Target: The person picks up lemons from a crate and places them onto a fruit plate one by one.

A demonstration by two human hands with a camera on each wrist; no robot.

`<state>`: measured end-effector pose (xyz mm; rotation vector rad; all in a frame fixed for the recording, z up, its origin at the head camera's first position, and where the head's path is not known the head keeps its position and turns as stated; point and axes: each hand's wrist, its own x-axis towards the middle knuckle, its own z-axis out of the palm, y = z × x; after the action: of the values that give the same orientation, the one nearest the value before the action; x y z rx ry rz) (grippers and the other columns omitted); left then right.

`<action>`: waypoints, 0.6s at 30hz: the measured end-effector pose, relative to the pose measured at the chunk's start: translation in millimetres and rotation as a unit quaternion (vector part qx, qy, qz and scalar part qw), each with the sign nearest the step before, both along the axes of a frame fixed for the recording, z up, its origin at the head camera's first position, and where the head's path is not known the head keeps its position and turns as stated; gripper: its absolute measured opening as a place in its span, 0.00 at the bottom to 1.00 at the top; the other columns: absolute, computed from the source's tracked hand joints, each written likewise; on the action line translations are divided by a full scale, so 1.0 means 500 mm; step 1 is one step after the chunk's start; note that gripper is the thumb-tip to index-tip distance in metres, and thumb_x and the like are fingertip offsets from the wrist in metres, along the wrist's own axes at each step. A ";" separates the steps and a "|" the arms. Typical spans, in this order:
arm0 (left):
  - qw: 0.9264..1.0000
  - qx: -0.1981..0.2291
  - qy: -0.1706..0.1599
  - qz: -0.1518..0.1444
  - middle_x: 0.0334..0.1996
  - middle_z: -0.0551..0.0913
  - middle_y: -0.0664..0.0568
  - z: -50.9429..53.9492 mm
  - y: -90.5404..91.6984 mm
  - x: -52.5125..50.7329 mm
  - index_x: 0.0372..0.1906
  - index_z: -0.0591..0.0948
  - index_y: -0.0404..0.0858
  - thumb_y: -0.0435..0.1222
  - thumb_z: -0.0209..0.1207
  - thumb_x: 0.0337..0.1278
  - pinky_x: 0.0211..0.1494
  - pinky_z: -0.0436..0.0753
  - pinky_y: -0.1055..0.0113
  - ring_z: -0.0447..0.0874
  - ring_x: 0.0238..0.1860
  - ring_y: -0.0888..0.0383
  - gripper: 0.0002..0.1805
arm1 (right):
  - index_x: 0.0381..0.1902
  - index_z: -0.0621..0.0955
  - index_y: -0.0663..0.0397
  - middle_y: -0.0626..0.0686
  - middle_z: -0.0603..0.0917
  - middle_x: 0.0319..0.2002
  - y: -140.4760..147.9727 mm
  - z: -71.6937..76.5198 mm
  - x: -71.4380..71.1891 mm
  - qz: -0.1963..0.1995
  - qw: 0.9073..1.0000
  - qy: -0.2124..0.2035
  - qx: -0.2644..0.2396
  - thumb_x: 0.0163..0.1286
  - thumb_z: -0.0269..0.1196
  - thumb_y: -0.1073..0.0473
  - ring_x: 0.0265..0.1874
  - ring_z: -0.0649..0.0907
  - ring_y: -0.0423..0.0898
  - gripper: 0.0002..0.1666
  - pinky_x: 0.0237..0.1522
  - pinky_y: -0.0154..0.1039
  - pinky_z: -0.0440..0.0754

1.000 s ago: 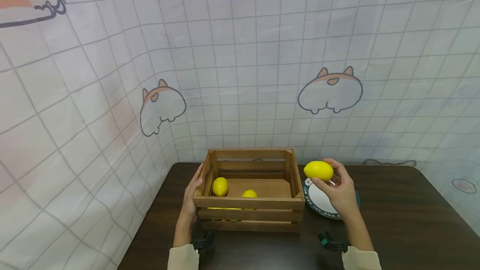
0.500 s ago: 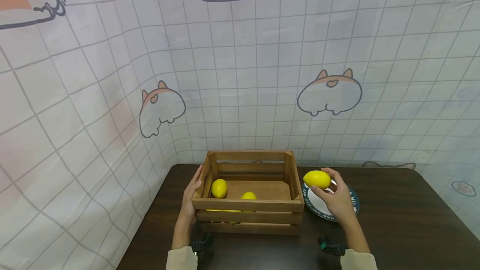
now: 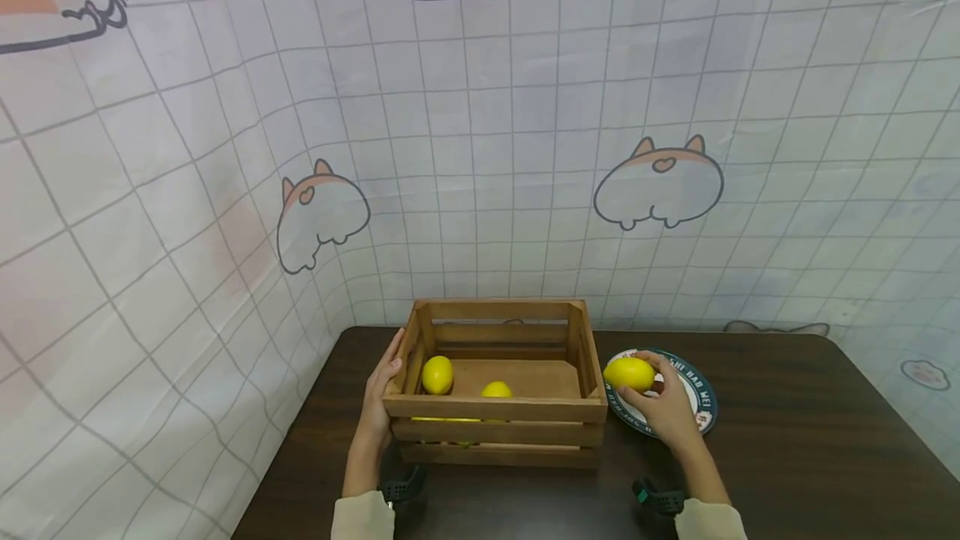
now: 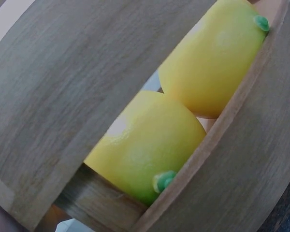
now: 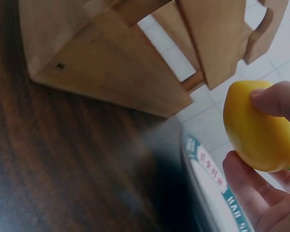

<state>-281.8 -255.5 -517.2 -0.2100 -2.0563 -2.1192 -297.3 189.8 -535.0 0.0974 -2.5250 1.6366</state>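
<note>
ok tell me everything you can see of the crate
The crate is brown, looks wooden, and has an open top and slatted sides with gaps between the slats. It stands upright on the dark table, left of the plate. The left hand rests against its left side. Yellow lemons lie inside, partly visible through the gaps.

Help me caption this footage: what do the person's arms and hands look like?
The left sleeve and right sleeve are pale cream. A black device sits at the left wrist, and another with a small green patch at the right. The left hand and right hand are gloveless.
</note>
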 end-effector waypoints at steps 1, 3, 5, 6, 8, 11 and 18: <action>1.000 -0.001 0.000 0.001 0.83 0.50 0.54 0.000 0.000 0.000 0.82 0.58 0.54 0.47 0.41 0.76 0.77 0.43 0.27 0.43 0.83 0.44 0.32 | 0.74 0.64 0.57 0.65 0.65 0.71 0.000 -0.003 -0.001 -0.002 1.000 -0.005 0.008 0.69 0.69 0.58 0.56 0.79 0.63 0.41 0.44 0.31 0.81; 1.000 -0.002 0.000 0.003 0.83 0.50 0.54 0.000 0.000 0.000 0.82 0.59 0.56 0.47 0.41 0.76 0.77 0.43 0.27 0.43 0.83 0.44 0.32 | 0.75 0.64 0.56 0.65 0.65 0.71 0.000 -0.011 -0.003 -0.006 1.000 -0.015 0.023 0.69 0.69 0.58 0.57 0.78 0.63 0.41 0.47 0.35 0.82; 1.000 -0.003 -0.001 0.002 0.83 0.50 0.54 0.000 0.000 -0.001 0.82 0.59 0.56 0.47 0.41 0.76 0.77 0.43 0.27 0.44 0.83 0.44 0.32 | 0.75 0.64 0.56 0.65 0.65 0.71 0.000 -0.018 -0.004 -0.011 0.999 -0.018 0.037 0.69 0.69 0.58 0.56 0.78 0.63 0.42 0.50 0.40 0.83; 1.000 -0.003 -0.001 0.002 0.83 0.50 0.54 -0.001 0.000 -0.001 0.82 0.58 0.55 0.47 0.41 0.76 0.77 0.43 0.27 0.44 0.83 0.43 0.32 | 0.74 0.64 0.56 0.66 0.66 0.71 0.000 -0.022 -0.005 -0.012 0.999 -0.019 0.043 0.68 0.69 0.59 0.56 0.78 0.63 0.41 0.52 0.43 0.83; 1.000 -0.003 -0.002 0.001 0.83 0.50 0.53 -0.001 0.000 -0.001 0.82 0.58 0.55 0.48 0.41 0.76 0.77 0.44 0.27 0.44 0.83 0.43 0.32 | 0.74 0.65 0.57 0.66 0.66 0.70 -0.001 -0.030 -0.005 -0.016 0.998 -0.019 0.055 0.68 0.69 0.60 0.56 0.78 0.64 0.41 0.55 0.51 0.84; 1.000 -0.004 0.000 0.000 0.83 0.50 0.53 -0.001 0.000 -0.001 0.83 0.57 0.52 0.48 0.41 0.76 0.77 0.44 0.27 0.44 0.83 0.43 0.33 | 0.73 0.65 0.59 0.67 0.66 0.70 -0.002 -0.039 -0.006 -0.017 0.998 -0.018 0.063 0.67 0.69 0.62 0.59 0.77 0.66 0.40 0.61 0.59 0.81; 1.000 -0.005 0.001 0.006 0.83 0.51 0.53 -0.002 0.000 -0.001 0.82 0.59 0.55 0.48 0.42 0.76 0.77 0.44 0.27 0.44 0.83 0.43 0.32 | 0.72 0.65 0.61 0.68 0.66 0.69 -0.006 -0.040 -0.005 -0.018 0.997 -0.015 0.075 0.66 0.69 0.65 0.60 0.76 0.66 0.40 0.62 0.61 0.80</action>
<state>-282.3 -255.7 -518.4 -0.2011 -2.0622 -2.1007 -299.9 186.9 -555.0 0.0429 -2.6525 1.4445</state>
